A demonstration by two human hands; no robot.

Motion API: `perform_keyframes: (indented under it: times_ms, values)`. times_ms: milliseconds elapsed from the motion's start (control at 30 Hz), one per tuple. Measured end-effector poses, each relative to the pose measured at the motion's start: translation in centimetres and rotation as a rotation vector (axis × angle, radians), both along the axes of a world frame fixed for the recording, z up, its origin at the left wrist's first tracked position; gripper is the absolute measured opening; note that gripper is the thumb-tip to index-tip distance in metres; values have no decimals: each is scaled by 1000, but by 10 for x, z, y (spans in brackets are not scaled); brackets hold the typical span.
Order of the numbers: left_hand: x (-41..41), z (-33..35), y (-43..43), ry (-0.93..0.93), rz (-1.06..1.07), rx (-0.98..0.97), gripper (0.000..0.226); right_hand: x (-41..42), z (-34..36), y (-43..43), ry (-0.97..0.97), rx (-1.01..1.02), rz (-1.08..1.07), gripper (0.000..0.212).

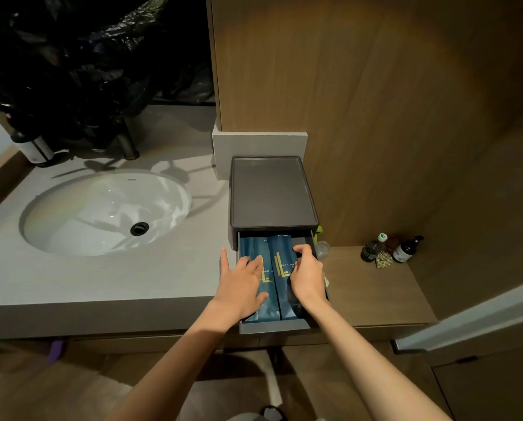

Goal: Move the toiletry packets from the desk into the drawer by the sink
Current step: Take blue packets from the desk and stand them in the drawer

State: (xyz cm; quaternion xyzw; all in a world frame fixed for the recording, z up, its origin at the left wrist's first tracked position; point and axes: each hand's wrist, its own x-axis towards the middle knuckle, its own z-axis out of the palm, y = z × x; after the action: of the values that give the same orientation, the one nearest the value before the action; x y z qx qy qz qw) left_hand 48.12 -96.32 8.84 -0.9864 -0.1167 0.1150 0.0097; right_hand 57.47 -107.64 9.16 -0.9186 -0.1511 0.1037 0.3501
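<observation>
A dark grey drawer box stands on the counter right of the sink, and its drawer is pulled out toward me. Two dark teal toiletry packets with gold lettering lie side by side in it: the left packet and the right packet. My left hand rests flat on the left packet with its fingers spread. My right hand lies over the right packet's right edge, fingers curled and pinching it.
A white oval sink is set in the grey counter, with a faucet and a bottle behind it. On the lower wooden shelf stand small bottles and a glass. A wood wall rises behind the box.
</observation>
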Motion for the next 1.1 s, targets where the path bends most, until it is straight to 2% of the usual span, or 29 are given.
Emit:
perform_keyframes:
  times_ms: [167, 333, 533, 900, 1100]
  values:
    - [-4, 0, 0, 3, 11, 20, 79, -1, -5, 3, 8, -123, 107, 55]
    - [-5, 1, 3, 26, -3, 24, 90, 8, -3, -7, -11, -189, 393, 60]
    - [0, 0, 6, 48, 0, -55, 95, 16, -5, -21, 193, -388, 692, 90]
    - [3, 1, 2, 71, 20, -79, 101, 17, -2, -14, 242, -359, 695, 100]
    - [5, 4, -2, 110, 5, 12, 97, 16, -5, -13, 202, -424, 700, 104]
